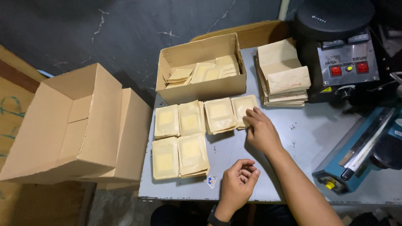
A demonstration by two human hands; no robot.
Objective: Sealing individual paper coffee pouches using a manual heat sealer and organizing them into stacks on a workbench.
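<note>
Head view. Six flat tan pouches are laid on a grey table (301,134) in two rows, four behind and two in front. The right hand (260,133) is placed on the rightmost back-row pouch (243,106); its fingertips (250,117) are pressed flat on the pouch's near right part, nothing is pinched or gripped. The pouch lies just ahead and to the left of the fingers, its long axis running away from the person. The left hand (238,184) is held loosely curled near the table's front edge, nothing seen in it; it is well apart from that pouch, so the right hand is nearer. A small sticker (211,181) lies just left of the left hand. An open box (201,69) with more pouches is set behind the rows; an envelope stack (284,75) and a sealer (356,150) are seen to the right.
</note>
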